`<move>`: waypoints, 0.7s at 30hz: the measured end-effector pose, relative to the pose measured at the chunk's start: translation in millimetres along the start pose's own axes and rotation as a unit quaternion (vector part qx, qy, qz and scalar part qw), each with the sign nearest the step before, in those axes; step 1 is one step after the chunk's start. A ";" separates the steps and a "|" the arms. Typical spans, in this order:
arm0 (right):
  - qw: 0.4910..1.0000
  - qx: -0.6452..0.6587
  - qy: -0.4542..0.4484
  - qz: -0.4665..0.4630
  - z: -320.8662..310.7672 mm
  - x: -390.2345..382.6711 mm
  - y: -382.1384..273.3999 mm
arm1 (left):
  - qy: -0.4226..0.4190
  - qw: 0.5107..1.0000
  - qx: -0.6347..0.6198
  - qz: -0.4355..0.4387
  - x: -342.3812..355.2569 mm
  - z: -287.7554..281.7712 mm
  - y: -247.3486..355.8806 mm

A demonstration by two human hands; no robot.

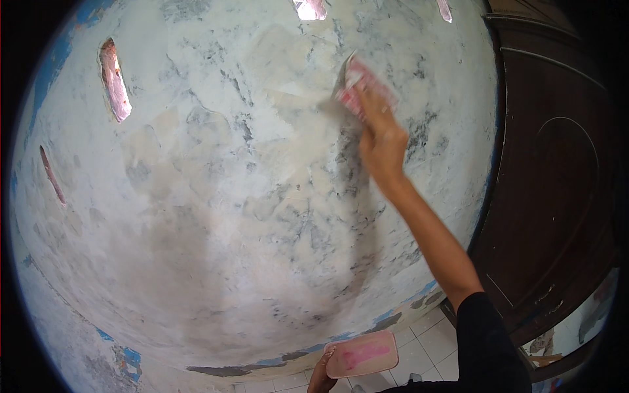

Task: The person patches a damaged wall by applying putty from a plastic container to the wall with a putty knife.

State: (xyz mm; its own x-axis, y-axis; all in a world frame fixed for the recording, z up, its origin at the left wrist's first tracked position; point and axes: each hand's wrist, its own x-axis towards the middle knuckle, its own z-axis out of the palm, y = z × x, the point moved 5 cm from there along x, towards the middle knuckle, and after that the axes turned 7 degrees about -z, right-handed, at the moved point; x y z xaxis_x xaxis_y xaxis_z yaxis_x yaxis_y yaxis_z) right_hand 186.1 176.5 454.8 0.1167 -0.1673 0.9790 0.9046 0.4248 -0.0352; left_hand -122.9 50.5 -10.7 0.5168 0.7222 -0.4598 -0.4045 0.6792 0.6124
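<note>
My right hand (383,147) is raised to the upper right part of the patchy, pale wall (275,170). It grips a flat red-and-white piece (360,85) with a thin edge, held against or close to the wall; motion blurs it, so its exact kind is unclear. Low down, my left hand (321,376) holds the left side of a shallow, rectangular pinkish tray (386,367). A bright pink smear crosses the tray's inside. The left fingers are partly hidden by the tray.
A dark brown wooden door (557,177) stands on the right. Narrow openings (116,85) pierce the wall at the left and top. Blue paint (131,359) shows along the wall's edges. White floor tiles (426,340) lie below, beside the wall's foot.
</note>
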 end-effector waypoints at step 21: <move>0.992 0.027 0.021 -0.125 -2.7 -19.7 -49.2 | 0.042 0.995 -0.025 0.084 -29.9 -18.8 28.5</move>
State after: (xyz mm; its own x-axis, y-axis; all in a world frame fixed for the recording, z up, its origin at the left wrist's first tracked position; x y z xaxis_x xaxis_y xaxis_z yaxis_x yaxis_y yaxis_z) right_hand 140.4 156.5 436.7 -0.0905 -0.3096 0.9466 0.8843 0.4122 0.2194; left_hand -164.0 50.7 8.4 0.3745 0.8326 -0.4081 -0.5183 0.5529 0.6524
